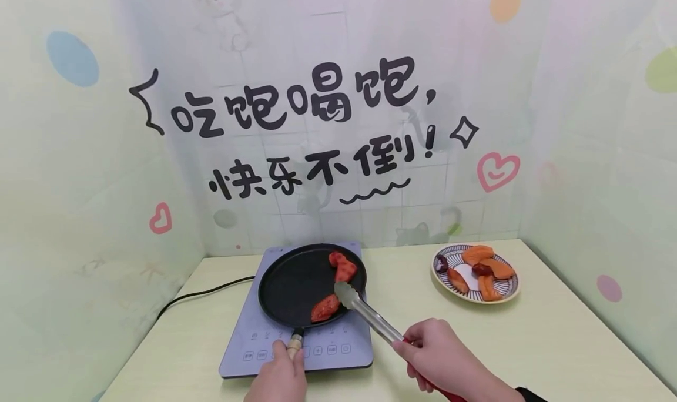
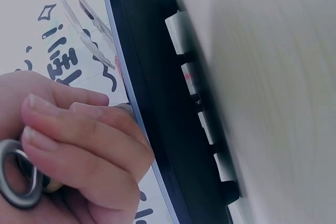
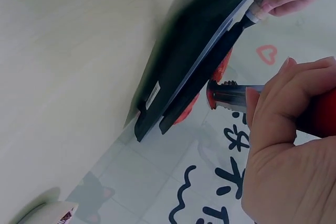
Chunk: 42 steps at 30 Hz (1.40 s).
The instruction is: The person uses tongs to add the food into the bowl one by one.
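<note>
Left hand (image 1: 279,378) grips pan handle (image 1: 294,343); right hand (image 1: 441,355) grips tongs (image 1: 365,314), tips at pan's (image 1: 296,284) 4 o'clock. Two red pieces: one (image 1: 325,308) at 5, one (image 1: 342,267) at 2.

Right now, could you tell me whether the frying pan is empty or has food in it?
Has food: two red pieces lie in the frying pan.

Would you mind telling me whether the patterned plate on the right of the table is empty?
No, the plate holds several orange and reddish pieces of food.
</note>
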Available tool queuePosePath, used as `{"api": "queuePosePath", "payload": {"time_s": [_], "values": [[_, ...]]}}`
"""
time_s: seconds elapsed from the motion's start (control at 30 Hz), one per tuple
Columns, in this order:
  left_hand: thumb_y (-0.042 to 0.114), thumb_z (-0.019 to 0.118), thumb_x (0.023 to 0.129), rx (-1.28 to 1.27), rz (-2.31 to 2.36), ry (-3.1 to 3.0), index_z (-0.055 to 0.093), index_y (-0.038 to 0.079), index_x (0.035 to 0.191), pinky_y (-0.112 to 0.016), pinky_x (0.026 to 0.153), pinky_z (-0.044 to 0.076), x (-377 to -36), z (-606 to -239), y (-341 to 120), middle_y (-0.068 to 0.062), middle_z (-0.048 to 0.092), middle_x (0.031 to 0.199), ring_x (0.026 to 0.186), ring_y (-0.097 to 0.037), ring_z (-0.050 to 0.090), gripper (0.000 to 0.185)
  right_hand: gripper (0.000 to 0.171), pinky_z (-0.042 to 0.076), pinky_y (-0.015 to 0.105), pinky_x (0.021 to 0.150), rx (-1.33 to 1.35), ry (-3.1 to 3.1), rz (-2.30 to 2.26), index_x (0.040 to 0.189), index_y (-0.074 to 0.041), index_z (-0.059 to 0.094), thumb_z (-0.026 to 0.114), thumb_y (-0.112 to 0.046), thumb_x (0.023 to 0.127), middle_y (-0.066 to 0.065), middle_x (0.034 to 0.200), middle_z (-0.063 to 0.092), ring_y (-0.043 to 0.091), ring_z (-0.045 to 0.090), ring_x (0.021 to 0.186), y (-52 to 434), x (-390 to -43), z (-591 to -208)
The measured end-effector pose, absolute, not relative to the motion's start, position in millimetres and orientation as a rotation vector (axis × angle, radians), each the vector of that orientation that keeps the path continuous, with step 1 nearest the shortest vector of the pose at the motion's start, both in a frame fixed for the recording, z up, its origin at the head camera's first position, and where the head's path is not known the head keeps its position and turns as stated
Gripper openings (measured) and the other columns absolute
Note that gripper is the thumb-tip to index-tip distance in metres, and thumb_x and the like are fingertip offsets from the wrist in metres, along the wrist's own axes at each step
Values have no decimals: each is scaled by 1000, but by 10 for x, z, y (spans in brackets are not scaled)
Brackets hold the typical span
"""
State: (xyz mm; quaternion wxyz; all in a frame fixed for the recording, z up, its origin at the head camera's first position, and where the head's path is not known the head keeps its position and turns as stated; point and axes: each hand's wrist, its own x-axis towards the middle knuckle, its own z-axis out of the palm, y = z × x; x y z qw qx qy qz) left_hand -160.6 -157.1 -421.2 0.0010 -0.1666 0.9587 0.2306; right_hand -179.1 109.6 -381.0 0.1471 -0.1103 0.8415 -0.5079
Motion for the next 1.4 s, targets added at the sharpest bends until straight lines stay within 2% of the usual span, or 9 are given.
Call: {"api": "queuePosePath", "payload": {"time_s": [0.4, 0.67, 0.87, 1.03, 1.2, 1.4], "values": [[34, 50, 100, -513, 711, 2991, 42, -1, 107, -39, 53, 37, -1619, -4206, -1572, -10, 49, 64, 54, -25, 50, 36, 27, 45, 27, 43, -301, 2447, -1522, 85, -6, 66, 66, -31, 93, 2, 59, 59, 10, 50, 41, 1216, -1802, -3773], [34, 50, 100, -506, 721, 3003, 42, 0, 104, -40, 52, 37, -1615, -4227, -1583, -10, 49, 64, 54, -25, 50, 35, 34, 49, 30, 46, -166, 2487, -1614, 98, -2, 66, 66, -35, 93, 6, 65, 63, 13, 54, 46, 1420, -1809, -3717], [35, 50, 100, -514, 720, 3006, 42, 0, 106, -39, 51, 36, -1621, -4237, -1582, -9, 49, 62, 53, -25, 50, 36, 34, 51, 31, 47, -18, 2637, -1584, 104, -1, 66, 65, -34, 94, 8, 68, 64, 17, 57, 50, 1745, -1846, -3650], [34, 51, 100, -509, 731, 3021, 42, 1, 104, -39, 51, 35, -1618, -4245, -1595, -9, 48, 62, 52, -25, 49, 35, 44, 51, 32, 49, 22, 2810, -1436, 107, -1, 64, 63, -42, 95, 6, 70, 64, 16, 58, 52, 2149, -1853, -3527], [34, 51, 100, -512, 724, 3029, 42, 1, 103, -39, 51, 35, -1620, -4248, -1606, -9, 48, 62, 52, -25, 48, 34, 49, 50, 31, 51, 45, 2885, -1266, 101, -2, 64, 61, -50, 93, 4, 68, 63, 15, 58, 52, 2472, -1830, -3460], [34, 50, 100, -501, 750, 3034, 42, 1, 104, -39, 51, 35, -1624, -4261, -1608, -9, 48, 63, 52, -25, 48, 34, 32, 43, 27, 47, -25, 3063, -918, 81, -10, 60, 60, -37, 97, -1, 56, 53, 12, 53, 47, 2660, -1834, -3628]]}}
